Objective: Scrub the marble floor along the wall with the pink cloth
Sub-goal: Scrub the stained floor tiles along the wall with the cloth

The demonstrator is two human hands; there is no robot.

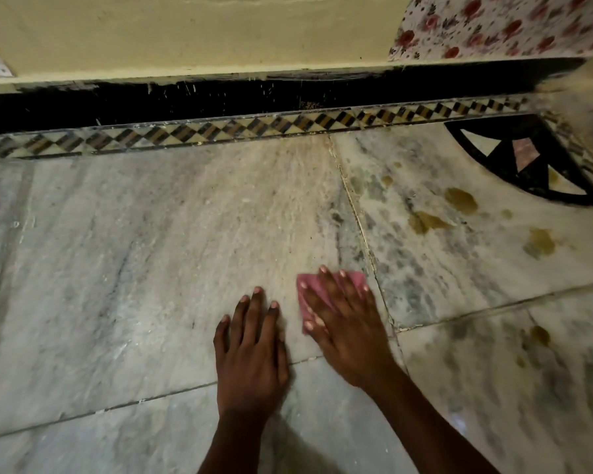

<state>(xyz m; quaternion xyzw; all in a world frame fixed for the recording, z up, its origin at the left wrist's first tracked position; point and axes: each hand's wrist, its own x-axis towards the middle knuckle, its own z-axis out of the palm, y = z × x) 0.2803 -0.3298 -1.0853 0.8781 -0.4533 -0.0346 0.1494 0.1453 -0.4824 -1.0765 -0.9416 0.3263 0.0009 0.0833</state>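
My right hand [343,319] lies flat on the small pink cloth [317,285] and presses it onto the grey-white marble floor [134,261], fingers spread; most of the cloth is hidden under the palm. Just left of it, my left hand [252,350] rests flat on the bare marble, fingers apart, holding nothing. Both hands are about a slab's depth short of the wall [185,32], which runs along the top of the view.
A black skirting [220,97] and a checkered tile border [202,131] run along the wall's foot. Yellow-brown stains [459,200] dot the slab to the right. A black inlay pattern [528,159] and a floral fabric [500,25] sit at the upper right.
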